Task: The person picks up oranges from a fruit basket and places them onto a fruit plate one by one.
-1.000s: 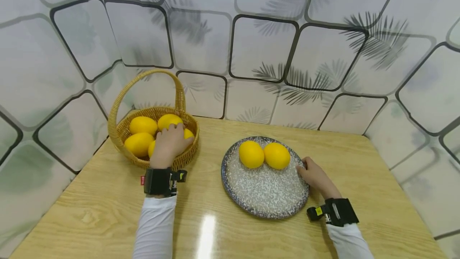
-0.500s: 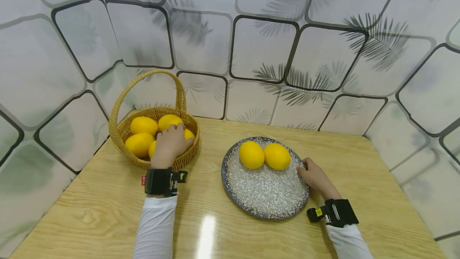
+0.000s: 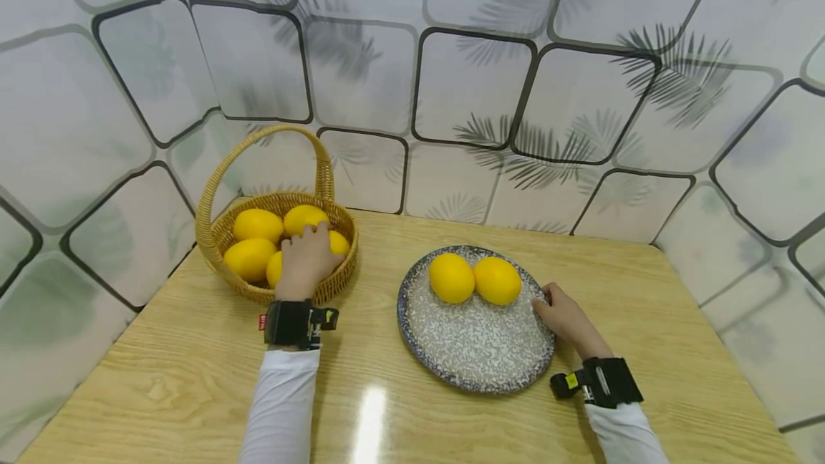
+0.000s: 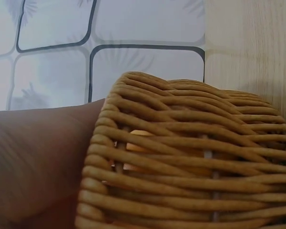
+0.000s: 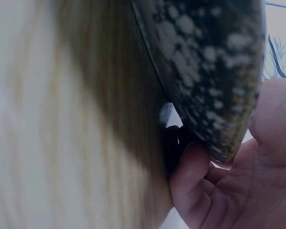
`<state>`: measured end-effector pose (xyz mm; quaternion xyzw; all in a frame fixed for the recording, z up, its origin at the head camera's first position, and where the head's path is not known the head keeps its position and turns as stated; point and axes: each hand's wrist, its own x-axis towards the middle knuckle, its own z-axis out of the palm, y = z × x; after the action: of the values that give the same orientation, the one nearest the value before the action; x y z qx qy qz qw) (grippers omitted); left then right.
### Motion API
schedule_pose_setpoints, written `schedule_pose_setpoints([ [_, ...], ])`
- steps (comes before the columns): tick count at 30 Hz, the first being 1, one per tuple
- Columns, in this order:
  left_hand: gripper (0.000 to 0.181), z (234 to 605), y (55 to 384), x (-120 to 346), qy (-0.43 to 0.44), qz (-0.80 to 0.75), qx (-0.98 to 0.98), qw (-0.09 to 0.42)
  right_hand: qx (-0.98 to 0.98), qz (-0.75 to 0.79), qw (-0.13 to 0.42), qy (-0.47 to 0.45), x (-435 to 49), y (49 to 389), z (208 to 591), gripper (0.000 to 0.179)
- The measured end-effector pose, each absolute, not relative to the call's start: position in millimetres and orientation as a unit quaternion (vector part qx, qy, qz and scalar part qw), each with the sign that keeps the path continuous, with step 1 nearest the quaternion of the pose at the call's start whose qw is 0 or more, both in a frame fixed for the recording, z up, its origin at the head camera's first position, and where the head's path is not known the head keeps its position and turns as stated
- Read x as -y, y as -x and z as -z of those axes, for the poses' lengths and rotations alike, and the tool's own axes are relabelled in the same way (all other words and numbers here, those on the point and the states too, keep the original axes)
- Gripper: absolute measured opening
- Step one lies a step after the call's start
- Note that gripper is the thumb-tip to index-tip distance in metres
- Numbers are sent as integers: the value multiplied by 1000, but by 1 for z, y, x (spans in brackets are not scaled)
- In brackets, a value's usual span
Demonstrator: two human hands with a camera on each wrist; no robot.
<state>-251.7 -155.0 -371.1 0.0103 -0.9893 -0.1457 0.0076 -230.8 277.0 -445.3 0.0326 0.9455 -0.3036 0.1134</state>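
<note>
The left hand (image 3: 308,260) is in the basket (image 3: 338,281), back upward, over the lemons (image 3: 250,259). Its fingertips are hidden, so I cannot tell how far open it is or whether it has hold of a lemon. 5 lemons show around it. In the left wrist view the hand crosses the rim, and yellow shows through the weave.

The right hand (image 3: 566,317) grips the right edge of the plate (image 3: 480,342), thumb on top, fingers curled underneath, nearly closed. 2 more lemons (image 3: 452,278) sit touching on the plate's far half. Basket and plate stand apart on the table (image 3: 161,385), before a patterned wall (image 3: 361,77).
</note>
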Motion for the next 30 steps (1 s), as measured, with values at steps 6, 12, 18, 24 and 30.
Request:
schedule_pose_setpoints([
  [6, 69, 371, 251, 155, -16, 147, 989, -3, -944, 307, 115, -31, -276, 230, 444, 43],
  [12, 67, 372, 249, 156, 2, 143, 990, -5, -945, 306, 114, -31, -276, 229, 444, 42],
  [18, 67, 373, 251, 157, 11, 149, 989, -6, -944, 306, 116, -33, -276, 229, 444, 43],
  [24, 66, 373, 253, 158, 15, 140, 990, -1, -945, 303, 116, -33, -277, 230, 445, 44],
  [30, 66, 371, 252, 158, 18, 138, 990, -2, -945, 304, 116, -31, -277, 231, 444, 44],
])
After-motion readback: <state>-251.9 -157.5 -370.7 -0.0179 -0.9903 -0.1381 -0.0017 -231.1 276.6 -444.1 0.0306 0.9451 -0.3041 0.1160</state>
